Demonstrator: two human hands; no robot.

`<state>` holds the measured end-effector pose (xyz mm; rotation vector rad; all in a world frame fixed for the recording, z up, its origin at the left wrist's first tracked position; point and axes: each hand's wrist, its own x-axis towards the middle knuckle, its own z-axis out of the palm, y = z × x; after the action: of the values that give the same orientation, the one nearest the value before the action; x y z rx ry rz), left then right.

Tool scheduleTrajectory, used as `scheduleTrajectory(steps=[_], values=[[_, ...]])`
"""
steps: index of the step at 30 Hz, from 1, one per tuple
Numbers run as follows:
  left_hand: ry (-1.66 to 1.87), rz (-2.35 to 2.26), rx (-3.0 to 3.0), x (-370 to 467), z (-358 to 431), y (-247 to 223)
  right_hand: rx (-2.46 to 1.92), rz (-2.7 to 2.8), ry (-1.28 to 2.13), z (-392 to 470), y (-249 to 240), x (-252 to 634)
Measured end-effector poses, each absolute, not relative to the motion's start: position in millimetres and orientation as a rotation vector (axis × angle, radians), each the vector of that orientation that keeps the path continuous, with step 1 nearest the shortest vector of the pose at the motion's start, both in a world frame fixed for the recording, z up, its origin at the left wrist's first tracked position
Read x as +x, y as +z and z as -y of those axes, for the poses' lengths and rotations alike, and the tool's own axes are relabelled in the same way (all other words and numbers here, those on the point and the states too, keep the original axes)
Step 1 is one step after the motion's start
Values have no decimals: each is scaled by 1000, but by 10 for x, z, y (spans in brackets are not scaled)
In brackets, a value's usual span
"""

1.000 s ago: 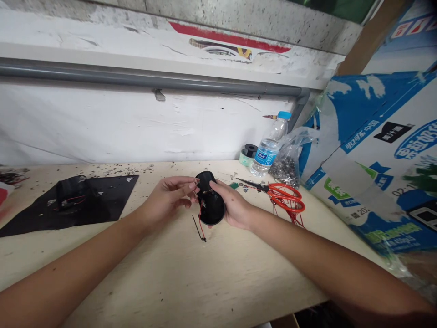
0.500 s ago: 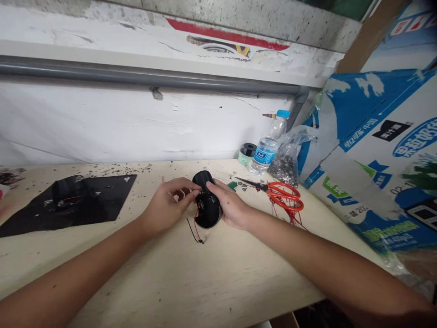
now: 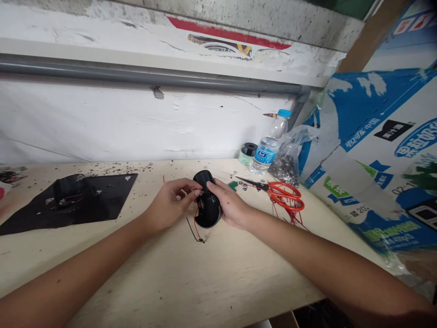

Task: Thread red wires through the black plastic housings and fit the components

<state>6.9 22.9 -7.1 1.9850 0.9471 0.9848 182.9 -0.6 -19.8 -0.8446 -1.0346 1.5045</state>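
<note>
Clasping glossy black casing (image 3: 209, 212): right hand (image 3: 232, 205) | left hand (image 3: 170, 200): grip unclear | red wire (image 3: 195, 223) protruding

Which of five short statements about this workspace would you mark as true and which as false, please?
1. The right hand grips the black housing. True.
2. The left hand holds the scissors. False: its fingertips are at the black housing, and the scissors lie on the table, on the right hand's side.
3. The bottle has a blue cap. True.
4. The black sheet lies beneath the plastic bag. False: it lies on the person's left, across the table from the plastic bag.
5. A red wire and a black wire show beside the black housing. True.
</note>
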Motion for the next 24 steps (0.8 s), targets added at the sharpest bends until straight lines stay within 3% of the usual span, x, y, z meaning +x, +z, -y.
scheduleTrajectory(steps=[9,24], values=[[1138,-987,2169,82,-181,-62,-899,1128,1426,-35,-266,1829],[1033,-866,2452,79,-123,72,-900,1162,1423,-57,-292,1835]])
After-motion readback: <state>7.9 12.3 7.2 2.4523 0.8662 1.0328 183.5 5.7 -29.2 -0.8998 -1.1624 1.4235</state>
